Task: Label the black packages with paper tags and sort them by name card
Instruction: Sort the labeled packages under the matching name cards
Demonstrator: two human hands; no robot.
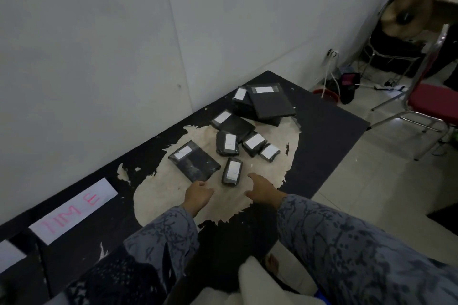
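I see a red chair (431, 106) off right and a name card (74, 209) by the wall; tagged black packages (229, 141) cluster on the worn mat (322, 126). My left hand (198, 194) and right hand (262, 189) hover just short of them, fingers loose, holding nothing

The packages lie clustered on the mat (322, 116) against the wall (99, 44); the largest package (271, 100) sits farthest back, overlapping a smaller one (241, 100); the nearest small package (232, 171) lies between the left hand (198, 194) and right hand (262, 189), beside a flat package (194, 161); the name card (73, 210) lies far left along the wall; a chair (431, 106) stands off the mat, right.
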